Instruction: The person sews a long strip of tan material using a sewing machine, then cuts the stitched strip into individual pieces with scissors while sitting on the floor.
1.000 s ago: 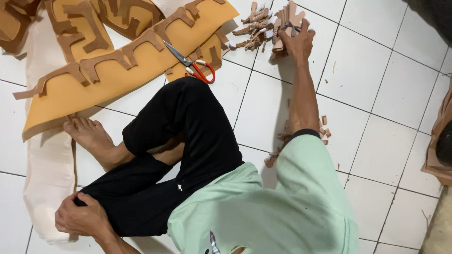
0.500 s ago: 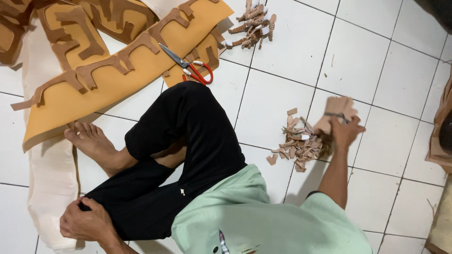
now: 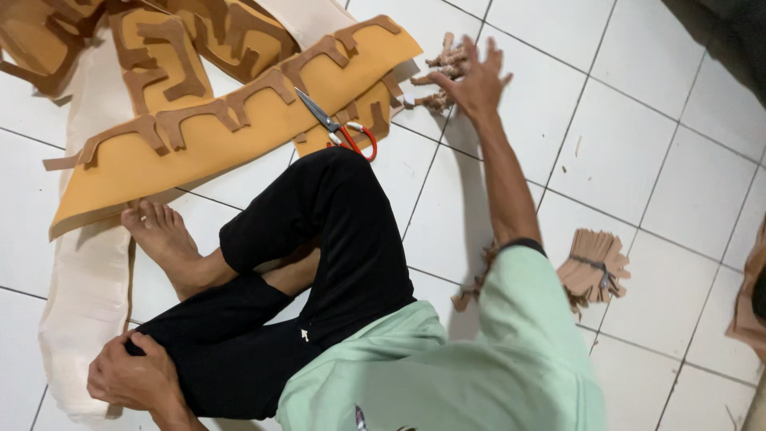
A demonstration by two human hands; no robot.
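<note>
I sit cross-legged on a white tiled floor (image 3: pixel 638 120). My right hand (image 3: pixel 479 76) is stretched out, fingers spread, over a small pile of brown cut pieces (image 3: pixel 443 64) by the edge of an orange foam sheet (image 3: pixel 199 156). It touches the pile but grips nothing. My left hand (image 3: pixel 132 375) rests on my black trouser leg near the ankle and holds nothing. Red-handled scissors (image 3: pixel 347 132) lie on the foam sheet, just above my knee. A tied bundle of brown pieces (image 3: pixel 594 267) lies on the floor right of my elbow.
Brown foam cut-outs (image 3: pixel 159 56) lie over the orange sheet at the top left. A white foam roll (image 3: pixel 84 287) runs along the left, beside my bare foot (image 3: pixel 159 235). A brown object (image 3: pixel 750 303) sits at the right edge.
My right hand carried pieces from the far pile to the floor by my right side, left a bundle there, and has reached back to the far pile. My left hand stayed on my leg.
</note>
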